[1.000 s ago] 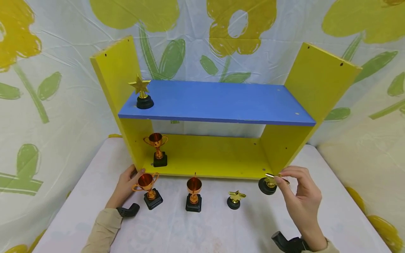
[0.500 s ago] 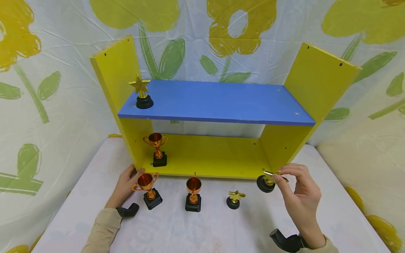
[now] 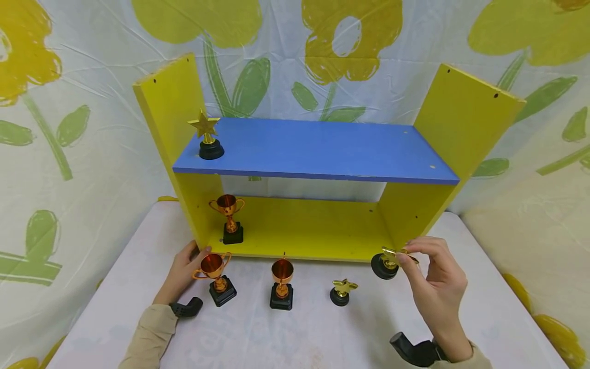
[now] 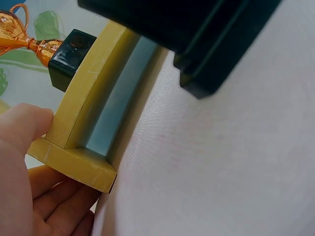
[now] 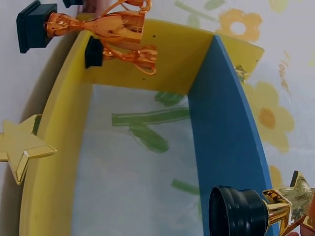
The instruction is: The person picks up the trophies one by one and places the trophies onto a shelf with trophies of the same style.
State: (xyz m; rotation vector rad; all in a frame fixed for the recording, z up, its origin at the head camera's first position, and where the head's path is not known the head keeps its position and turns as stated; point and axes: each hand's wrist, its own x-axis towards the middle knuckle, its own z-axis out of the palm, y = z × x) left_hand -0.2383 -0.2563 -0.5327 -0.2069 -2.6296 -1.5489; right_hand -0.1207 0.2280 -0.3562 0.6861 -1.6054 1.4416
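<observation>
My right hand (image 3: 438, 284) pinches a gold star trophy (image 3: 384, 266) by its star, at the front of the yellow-and-blue shelf (image 3: 304, 236). The black round base of this trophy (image 5: 238, 211) faces away from the fingers in the right wrist view. At the shelf's lower left corner, my left hand (image 3: 183, 271) grips the yellow side board (image 4: 74, 164), thumb on one face and fingers behind. Beside that hand stands a copper cup trophy (image 3: 221, 282). Another copper cup (image 3: 281, 287) and a smaller gold star trophy (image 3: 341, 292) stand on the table between the hands.
A gold star trophy (image 3: 208, 137) stands at the left end of the blue upper board (image 3: 313, 146). Below it, a copper cup trophy (image 3: 231, 220) is on the yellow lower board. A flowered cloth (image 3: 286, 61) hangs behind the shelf.
My right hand has shifted slightly left and up with the star trophy, towards the shelf. The left hand and the other trophies have stayed in place.
</observation>
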